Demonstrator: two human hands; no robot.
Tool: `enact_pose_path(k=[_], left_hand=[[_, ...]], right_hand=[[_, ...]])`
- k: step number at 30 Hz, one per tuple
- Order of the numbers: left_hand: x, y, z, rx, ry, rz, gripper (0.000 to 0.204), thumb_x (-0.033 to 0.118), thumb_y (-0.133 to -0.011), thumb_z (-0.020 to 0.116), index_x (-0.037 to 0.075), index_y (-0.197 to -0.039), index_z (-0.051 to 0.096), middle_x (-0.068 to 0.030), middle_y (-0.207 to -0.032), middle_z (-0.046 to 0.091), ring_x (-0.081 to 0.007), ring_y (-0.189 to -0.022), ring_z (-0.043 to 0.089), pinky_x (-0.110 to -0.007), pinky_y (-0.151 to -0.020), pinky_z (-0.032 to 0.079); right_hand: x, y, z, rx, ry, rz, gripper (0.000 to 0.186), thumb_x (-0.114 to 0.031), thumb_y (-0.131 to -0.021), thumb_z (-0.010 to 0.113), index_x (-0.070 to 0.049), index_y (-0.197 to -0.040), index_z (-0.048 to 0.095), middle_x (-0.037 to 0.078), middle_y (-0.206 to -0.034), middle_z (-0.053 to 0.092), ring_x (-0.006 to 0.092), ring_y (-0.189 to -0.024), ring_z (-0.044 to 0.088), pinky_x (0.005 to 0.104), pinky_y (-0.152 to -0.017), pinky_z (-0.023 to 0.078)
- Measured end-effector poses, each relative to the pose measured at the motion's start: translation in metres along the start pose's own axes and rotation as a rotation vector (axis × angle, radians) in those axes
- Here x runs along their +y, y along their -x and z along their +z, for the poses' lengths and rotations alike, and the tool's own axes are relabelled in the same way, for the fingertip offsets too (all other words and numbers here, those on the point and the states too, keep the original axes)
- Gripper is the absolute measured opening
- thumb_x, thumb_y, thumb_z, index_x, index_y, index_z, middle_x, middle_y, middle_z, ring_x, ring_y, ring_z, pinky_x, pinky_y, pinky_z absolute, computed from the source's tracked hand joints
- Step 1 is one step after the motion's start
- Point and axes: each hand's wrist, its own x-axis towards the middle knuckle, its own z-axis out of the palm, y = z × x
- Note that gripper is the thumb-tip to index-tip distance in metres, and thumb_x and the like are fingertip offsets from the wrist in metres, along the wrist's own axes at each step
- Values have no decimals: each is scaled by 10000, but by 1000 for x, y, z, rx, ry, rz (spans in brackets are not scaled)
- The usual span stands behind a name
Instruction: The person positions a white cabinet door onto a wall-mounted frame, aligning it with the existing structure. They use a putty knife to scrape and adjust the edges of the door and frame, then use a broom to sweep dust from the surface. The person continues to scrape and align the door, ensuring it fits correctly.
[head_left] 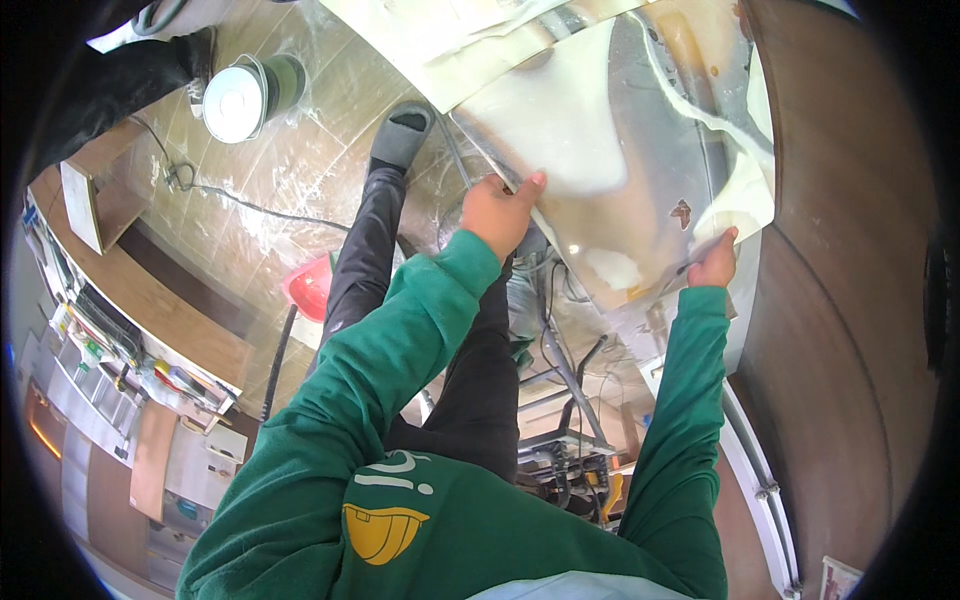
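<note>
A large shiny metal sheet (640,130), partly covered by peeling white film, tilts in front of me. My left hand (502,210) grips its near left edge, thumb on top. My right hand (714,262) pinches its near right corner, where a flap of white film (745,190) curls away. Both arms wear green sleeves. My leg in dark trousers and a grey slipper (401,135) stand on the floor below.
A round white-lidded bucket (236,98) and a cable (250,205) lie on the dusty tiled floor. A red dustpan (312,285) sits by my leg. A metal stand with tools (565,440) is beneath the sheet. Brown panel (850,330) right; cluttered shelves (110,350) left.
</note>
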Motion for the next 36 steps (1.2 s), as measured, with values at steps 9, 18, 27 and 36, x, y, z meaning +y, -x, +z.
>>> enact_pose_path(k=[9,18,27,36], left_hand=[[-7,-8,-20,-127,20,73,442,360,-916,695,-41,-1098,655,-9,-852,631,-77,-750,509,-248,-701,440],[46,-11,-83,59,615,121,559,283,-1029,491,-25,-1470,340,-156,-1423,495,-232,-1258,508,-370,-1051,381],[54,-20,-73,-14,604,107,460,298,-1040,419,0,-1390,442,-120,-1403,498,-262,-1290,442,-455,-1125,314],[63,-16,-71,-86,505,147,525,330,-1049,389,-2,-1454,364,-144,-1553,318,-302,-1418,304,-469,-1179,255]], right_hand=[[8,-12,-12,-167,-182,23,578,-418,-1014,504,32,-1377,475,137,-1366,542,274,-1229,536,393,-1059,414],[18,37,-32,-155,-23,49,443,-364,-998,541,-54,-1314,531,64,-1205,614,190,-1021,576,334,-815,468],[102,91,-54,-217,-187,103,365,-378,-999,545,-105,-1239,568,13,-1076,626,148,-932,572,341,-802,460],[88,115,-33,-201,-544,144,439,-169,-993,573,78,-1349,500,90,-1280,596,151,-1149,540,292,-1006,413]])
